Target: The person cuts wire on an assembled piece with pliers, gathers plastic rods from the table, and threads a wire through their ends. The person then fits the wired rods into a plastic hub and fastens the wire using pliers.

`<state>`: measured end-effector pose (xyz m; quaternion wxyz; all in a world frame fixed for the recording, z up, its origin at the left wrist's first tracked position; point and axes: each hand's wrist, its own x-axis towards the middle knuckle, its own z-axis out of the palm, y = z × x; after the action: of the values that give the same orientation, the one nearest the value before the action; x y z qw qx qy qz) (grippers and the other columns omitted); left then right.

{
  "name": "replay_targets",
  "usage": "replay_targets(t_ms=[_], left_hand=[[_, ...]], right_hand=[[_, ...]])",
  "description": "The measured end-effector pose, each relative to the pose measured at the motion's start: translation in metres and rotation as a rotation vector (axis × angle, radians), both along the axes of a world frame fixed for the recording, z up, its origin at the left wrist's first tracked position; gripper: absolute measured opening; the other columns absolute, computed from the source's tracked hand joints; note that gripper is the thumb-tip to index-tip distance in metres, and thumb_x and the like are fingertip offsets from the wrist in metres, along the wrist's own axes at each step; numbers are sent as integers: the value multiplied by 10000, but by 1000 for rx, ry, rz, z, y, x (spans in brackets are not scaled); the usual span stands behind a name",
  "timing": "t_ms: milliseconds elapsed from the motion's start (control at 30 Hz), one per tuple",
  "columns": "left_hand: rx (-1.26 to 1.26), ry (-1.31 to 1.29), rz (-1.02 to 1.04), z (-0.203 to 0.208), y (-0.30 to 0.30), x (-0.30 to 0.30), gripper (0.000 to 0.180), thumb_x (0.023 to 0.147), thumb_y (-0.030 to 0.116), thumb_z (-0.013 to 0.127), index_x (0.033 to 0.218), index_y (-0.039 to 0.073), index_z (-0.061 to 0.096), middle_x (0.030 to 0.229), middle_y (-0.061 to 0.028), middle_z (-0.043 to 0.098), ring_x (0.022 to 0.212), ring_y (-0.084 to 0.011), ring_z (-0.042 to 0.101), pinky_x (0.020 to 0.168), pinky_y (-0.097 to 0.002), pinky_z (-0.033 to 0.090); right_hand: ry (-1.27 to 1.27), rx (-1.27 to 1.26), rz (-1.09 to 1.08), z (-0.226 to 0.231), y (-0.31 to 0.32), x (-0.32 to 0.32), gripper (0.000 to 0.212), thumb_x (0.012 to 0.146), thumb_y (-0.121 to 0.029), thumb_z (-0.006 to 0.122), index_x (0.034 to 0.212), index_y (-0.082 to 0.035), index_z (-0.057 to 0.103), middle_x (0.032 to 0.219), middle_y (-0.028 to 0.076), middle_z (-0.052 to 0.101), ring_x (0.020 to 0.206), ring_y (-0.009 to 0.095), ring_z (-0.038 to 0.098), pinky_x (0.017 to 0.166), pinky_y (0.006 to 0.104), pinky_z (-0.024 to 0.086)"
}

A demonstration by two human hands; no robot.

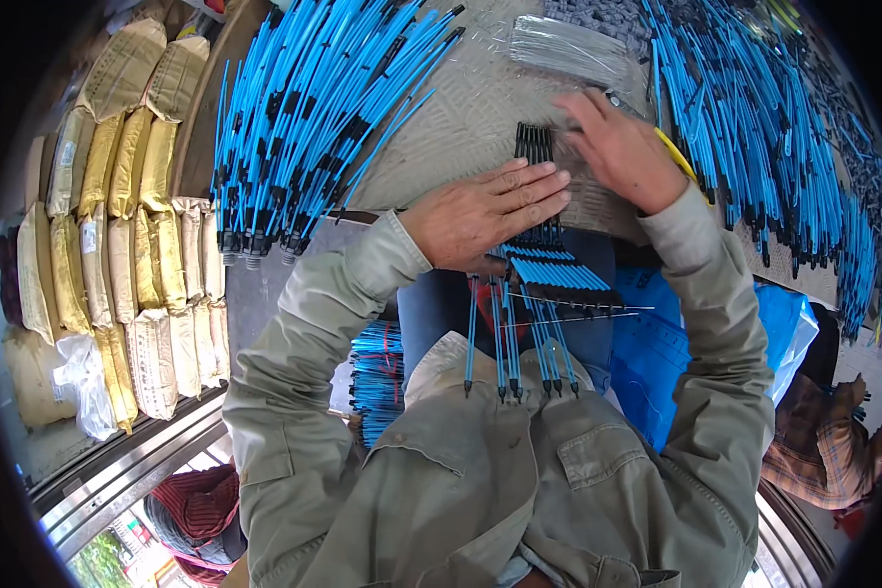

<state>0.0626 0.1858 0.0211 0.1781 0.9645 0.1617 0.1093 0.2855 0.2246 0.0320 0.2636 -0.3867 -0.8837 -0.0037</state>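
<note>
My left hand (500,211) lies across a row of thin blue tubes with black fittings (559,269), its fingers side by side on top and its thumb low beside them. The row's black ends (533,140) stick out beyond the fingers onto the work surface. Several more blue tubes (513,338) hang down from under this hand toward my lap. My right hand (622,147) hovers just right of the black ends, fingers apart and slightly blurred, with nothing visible in it. Thin metal wires (598,312) poke out sideways by the tubes.
A large heap of blue tubes (314,118) lies at the left, another (745,127) at the right. A bundle of thin metal wires (568,49) sits at the back. Stacked wrapped packages (118,225) line the left side. A blue plastic bag (647,343) is by my right arm; a person's plaid sleeve (833,451) shows at right.
</note>
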Motion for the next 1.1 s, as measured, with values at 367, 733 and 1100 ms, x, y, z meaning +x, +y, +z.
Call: replay_targets(t_ms=[367,733,1100], left_hand=[[11,33,-5,2,0,1,993,539,111,734,1399,58,243,1461,-100,231,1352,-253,224,1113,-399,204],[15,23,-7,1,-1,2,926,560,105,711,1383,52,288,1446,-98,274,1340,-249,259,1105,-396,220],[43,41,-18,5,-2,2,859,553,49,632,1359,36,336,1416,-109,332,1318,-257,307,1091,-413,247]], right_hand=[[-371,46,2,8,1,15,173,710,-31,558,849,-31,454,801,111,526,634,316,584,485,393,451],[-260,35,-34,2,-7,13,187,758,-44,546,938,-81,510,814,108,537,590,327,574,477,404,444],[-141,13,-62,-10,-10,17,164,775,-72,557,931,-121,549,797,103,519,575,325,565,480,408,430]])
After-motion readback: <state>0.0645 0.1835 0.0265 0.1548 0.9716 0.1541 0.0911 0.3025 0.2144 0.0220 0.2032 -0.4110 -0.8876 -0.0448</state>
